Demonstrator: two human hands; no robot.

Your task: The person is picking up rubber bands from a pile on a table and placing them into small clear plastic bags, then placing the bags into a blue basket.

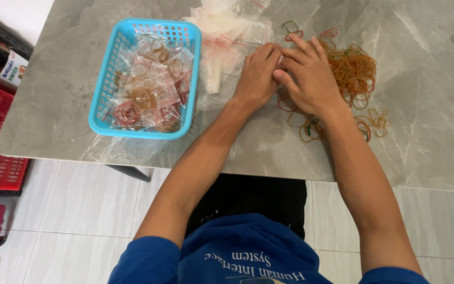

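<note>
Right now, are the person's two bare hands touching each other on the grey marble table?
Touching. The head view shows the right hand's fingers lying against the knuckles of the left hand, with no gap, beside the pile of rubber bands.

Bright, even daylight; soft shadows (faint glare on the table [421, 131]); sharp focus throughout.

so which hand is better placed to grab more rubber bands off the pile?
Probably right. The right hand already lies at the edge of the rubber band pile, loose bands around it. The left hand sits on the pile's far side, nearer the stack of clear bags.
</note>
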